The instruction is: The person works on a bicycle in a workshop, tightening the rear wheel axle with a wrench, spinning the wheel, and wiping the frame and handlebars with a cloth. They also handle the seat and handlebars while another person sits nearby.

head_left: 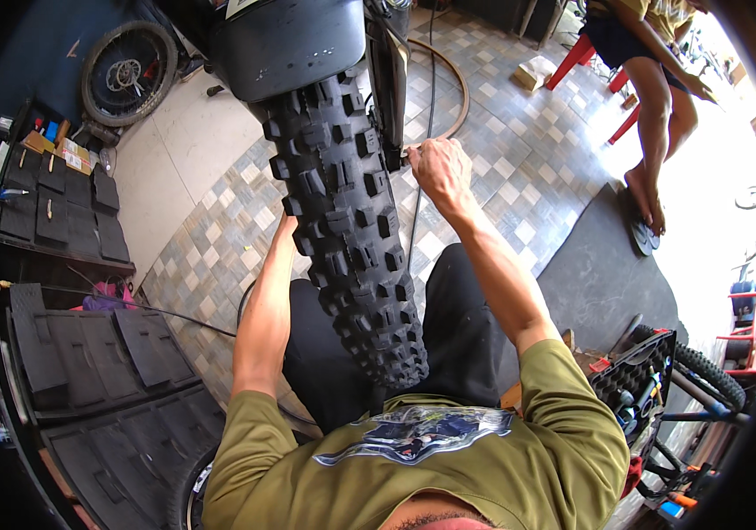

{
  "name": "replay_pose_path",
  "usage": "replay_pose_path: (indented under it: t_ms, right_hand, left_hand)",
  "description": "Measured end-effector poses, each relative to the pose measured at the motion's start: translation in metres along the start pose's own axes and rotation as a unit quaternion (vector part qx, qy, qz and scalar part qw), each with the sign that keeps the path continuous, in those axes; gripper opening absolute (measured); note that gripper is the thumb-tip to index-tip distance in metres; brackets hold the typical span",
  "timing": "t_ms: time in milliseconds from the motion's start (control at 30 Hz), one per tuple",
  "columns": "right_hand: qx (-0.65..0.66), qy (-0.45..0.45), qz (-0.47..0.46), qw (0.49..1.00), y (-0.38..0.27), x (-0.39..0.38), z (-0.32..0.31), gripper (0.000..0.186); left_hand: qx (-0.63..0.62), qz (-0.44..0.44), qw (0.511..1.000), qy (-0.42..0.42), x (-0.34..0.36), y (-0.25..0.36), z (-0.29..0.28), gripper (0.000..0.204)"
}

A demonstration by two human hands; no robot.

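- Tire: long axis runs from upper middle down and slightly right; near end points toward the person's lap.
- Position: upright in front of the person, between the two forearms, lower end between the knees in dark pants.
- Look: black, thick, chunky square knobs in rows, grooves between them.
- Upper end passes under a black panel with small pale specks.
- Right hand: fingers curled closed at the lower end of the fork leg, just beside the tire; exact grip too small to tell.
- Left hand: hidden behind the tire; cannot tell its state.
- Below: patterned tile floor.
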State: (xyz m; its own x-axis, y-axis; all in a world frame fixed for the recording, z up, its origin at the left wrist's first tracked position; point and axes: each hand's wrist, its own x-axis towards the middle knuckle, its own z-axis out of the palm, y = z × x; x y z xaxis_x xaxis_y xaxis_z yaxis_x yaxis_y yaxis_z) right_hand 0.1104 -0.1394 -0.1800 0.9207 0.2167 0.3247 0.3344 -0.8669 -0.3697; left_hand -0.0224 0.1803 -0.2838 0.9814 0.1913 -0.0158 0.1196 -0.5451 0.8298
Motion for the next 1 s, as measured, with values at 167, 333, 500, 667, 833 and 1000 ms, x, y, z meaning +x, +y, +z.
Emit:
replay_pose_path:
  t_ms: [167, 333, 500, 667, 833, 1000]
  right_hand:
    - [0.141, -0.075, 0.05, 0.986, 0.008, 0.0, 0.003, 0.047]
    - [0.633, -0.029, 0.145, 0.76, 0.1, 0.003, 0.02, 0.06]
    - [0.693, 0.265, 0.365, 0.563, 0.178, 0.048, -0.001, 0.08]
    - [0.685, 0.138, 0.295, 0.651, 0.073, 0.083, 0.048, 0.086]
    - [0.627, 0.043, 0.142, 0.765, 0.091, 0.077, 0.048, 0.087]
    - [0.58, 0.205, 0.164, 0.771, 0.153, 0.083, 0.048, 0.072]
  left_hand:
    - [-0.038, 0.026, 0.999, 0.001, 0.051, 0.022, -0.045, 0.026]
    - [-0.138, 0.121, 0.982, 0.051, 0.092, 0.082, -0.059, 0.026]
    - [-0.142, 0.111, 0.979, 0.097, 0.059, 0.061, -0.033, 0.026]
    - [-0.142, 0.09, 0.981, 0.095, 0.05, 0.055, -0.036, 0.027]
    - [-0.139, 0.078, 0.982, 0.102, 0.033, 0.053, -0.053, 0.027]
    - [-0.157, 0.094, 0.978, 0.101, 0.043, 0.064, -0.048, 0.027]
